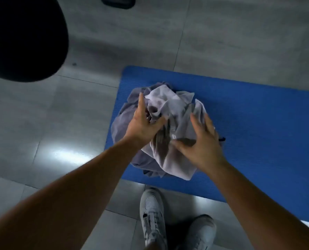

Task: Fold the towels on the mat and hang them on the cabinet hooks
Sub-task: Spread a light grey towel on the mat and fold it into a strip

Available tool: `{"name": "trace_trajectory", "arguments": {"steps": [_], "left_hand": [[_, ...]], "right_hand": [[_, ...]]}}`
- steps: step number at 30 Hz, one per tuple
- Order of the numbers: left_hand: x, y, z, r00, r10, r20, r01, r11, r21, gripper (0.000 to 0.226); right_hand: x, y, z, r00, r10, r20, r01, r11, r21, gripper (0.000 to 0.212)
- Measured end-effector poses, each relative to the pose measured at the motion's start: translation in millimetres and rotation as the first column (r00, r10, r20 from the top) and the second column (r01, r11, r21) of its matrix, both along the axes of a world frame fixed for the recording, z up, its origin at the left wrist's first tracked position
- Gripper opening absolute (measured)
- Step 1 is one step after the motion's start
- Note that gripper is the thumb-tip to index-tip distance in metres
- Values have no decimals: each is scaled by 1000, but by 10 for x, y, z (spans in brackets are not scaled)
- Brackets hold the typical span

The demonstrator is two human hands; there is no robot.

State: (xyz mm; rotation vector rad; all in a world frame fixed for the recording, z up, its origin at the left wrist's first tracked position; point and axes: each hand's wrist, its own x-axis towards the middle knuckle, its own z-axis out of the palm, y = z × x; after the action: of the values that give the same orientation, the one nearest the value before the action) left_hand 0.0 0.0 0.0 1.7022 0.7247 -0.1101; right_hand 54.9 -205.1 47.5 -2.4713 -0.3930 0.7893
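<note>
Grey crumpled cloth towels (168, 109) lie unfolded on blue foam mat (258, 123). Our left hand (142, 125) and right hand (201, 143) rest on them, fingers spread, gripping nothing. Next, we judge: separate one towel.

The scene is dim with a bluish cast and soft grain. White glare shines off the floor tiles (67, 152) at 8 o'clock, with a fainter patch at 6 o'clock by the mat (258, 123) edge, so the light probably comes from overhead. A black, unfocused shape (23, 37) fills 10 o'clock. The left hand (142, 127) and right hand (200, 141) are smeared by motion; tile seams bow near the edges
</note>
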Motion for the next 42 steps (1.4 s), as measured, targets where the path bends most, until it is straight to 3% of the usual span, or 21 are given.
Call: {"name": "trace_trajectory", "arguments": {"steps": [2, 5, 8, 11, 14, 17, 20, 26, 32, 35, 42], "left_hand": [[83, -18, 44, 996, -35, -87, 37, 999, 16, 91], [95, -85, 196, 978, -92, -185, 118, 984, 134, 40], [58, -283, 683, 979, -17, -204, 27, 998, 49, 42], [84, -582, 1401, 978, 54, -204, -110, 955, -275, 35], [176, -977, 2140, 971, 101, -215, -197, 851, -487, 50], [300, -1430, 2781, 982, 88, -167, -168, 813, -558, 39], [478, -1915, 3289, 995, 27, -100, -81, 800, -595, 43], [871, -3129, 3763, 1000, -5, -17, -5, 842, -540, 28], [1287, -4838, 3636, 998, 55, -18, -58, 895, -443, 47], [1430, -5670, 3412, 989, 139, -55, -149, 918, -368, 52], [1784, -6992, 2042, 981, 166, -97, -185, 950, -252, 63]], "right_hand": [[70, 83, -61, 998, 25, -61, -28, 998, -48, 96], [151, 22, -56, 973, -34, -230, 56, 994, 93, 43], [201, -141, 405, 953, -138, -271, 205, 950, 237, 17], [233, -382, 1057, 929, -215, -302, 309, 899, 310, 9], [270, -718, 1733, 914, -247, -323, 356, 869, 343, 12], [349, -1136, 2394, 906, -272, -323, 387, 842, 376, 17], [449, -1625, 2972, 897, -311, -314, 424, 805, 415, 18], [795, -2824, 3572, 926, -331, -185, 379, 800, 465, 14], [1346, -4472, 3398, 952, -248, -182, 306, 820, 484, 8], [1580, -5285, 3060, 960, -179, -215, 258, 862, 437, 20], [2109, -6707, 1548, 934, -210, -290, 286, 925, 251, 29]]}}
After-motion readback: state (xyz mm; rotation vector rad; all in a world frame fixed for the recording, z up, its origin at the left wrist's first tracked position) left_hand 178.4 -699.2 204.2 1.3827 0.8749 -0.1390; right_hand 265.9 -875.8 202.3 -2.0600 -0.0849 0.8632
